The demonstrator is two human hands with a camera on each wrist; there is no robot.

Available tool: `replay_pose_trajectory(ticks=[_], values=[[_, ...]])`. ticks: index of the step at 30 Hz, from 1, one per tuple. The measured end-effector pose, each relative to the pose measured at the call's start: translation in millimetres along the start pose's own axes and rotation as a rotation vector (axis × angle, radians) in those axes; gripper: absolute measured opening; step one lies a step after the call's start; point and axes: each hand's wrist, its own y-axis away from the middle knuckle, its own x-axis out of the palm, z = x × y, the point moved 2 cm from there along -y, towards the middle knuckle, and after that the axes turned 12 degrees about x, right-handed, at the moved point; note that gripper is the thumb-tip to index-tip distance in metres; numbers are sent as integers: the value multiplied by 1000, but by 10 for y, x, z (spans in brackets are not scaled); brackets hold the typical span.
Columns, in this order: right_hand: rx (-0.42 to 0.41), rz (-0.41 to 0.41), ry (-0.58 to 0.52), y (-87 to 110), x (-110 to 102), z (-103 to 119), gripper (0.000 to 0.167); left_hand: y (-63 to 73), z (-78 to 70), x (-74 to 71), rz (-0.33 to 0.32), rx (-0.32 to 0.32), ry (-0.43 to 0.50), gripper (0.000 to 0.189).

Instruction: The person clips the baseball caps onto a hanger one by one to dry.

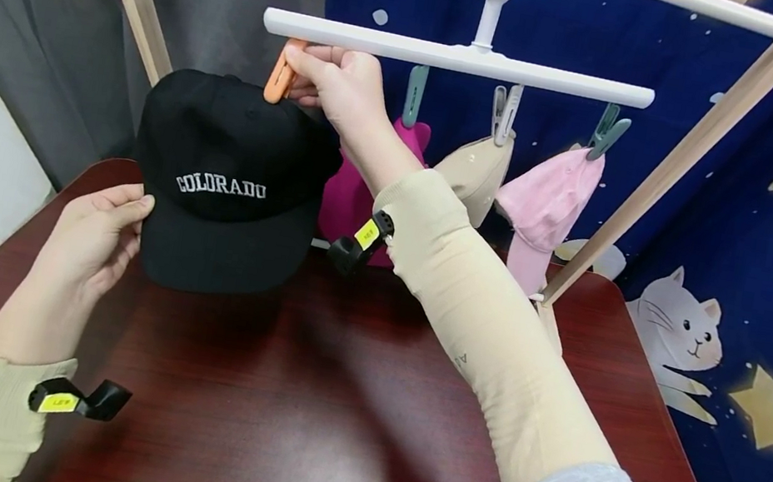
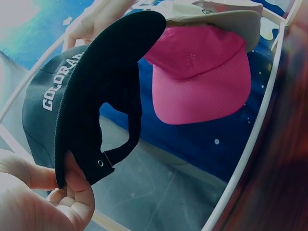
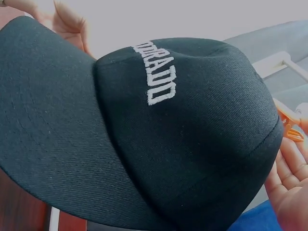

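Observation:
A black cap [image 1: 235, 141] with white COLORADO lettering hangs below the left end of a white hanger bar [image 1: 387, 45]. My left hand [image 1: 87, 236] pinches the edge of its brim between thumb and fingers, as the left wrist view shows up close. Up at the cap's crown, my right hand [image 1: 349, 96] pinches an orange clothespin [image 1: 282, 73] that reaches from the bar to the cap. Whether the clothespin's jaws grip the fabric is hard to see. In the right wrist view the cap covers most of the frame, with part of the right hand [image 3: 291, 187] at the right edge.
Farther right along the bar, clothespins hold a magenta cap [image 1: 347, 201], a beige cap [image 1: 476, 175] and a pink cap [image 1: 554, 192]. A wooden rack post [image 1: 689, 154] slants down at the right. Below lies a dark red table [image 1: 325, 434]; behind hangs a blue starry curtain [image 1: 768, 276].

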Motion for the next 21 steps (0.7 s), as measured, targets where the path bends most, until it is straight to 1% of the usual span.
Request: replay_pose_trajectory(ticks=[6,13,18,21], values=[[35,21,24,3,-21,-19,22,-19,19,-3,-3,-19,15,16],[31,19,10,-7,-23,-41,24,-27,49,-16,31,-32,30,15],[27,3,25,-5,-22,-48,26,-29,84,-22,58,-41,34,14],[16,-8,28,0,-33,-62,26,-34,106,-25,70,-55,57,14]])
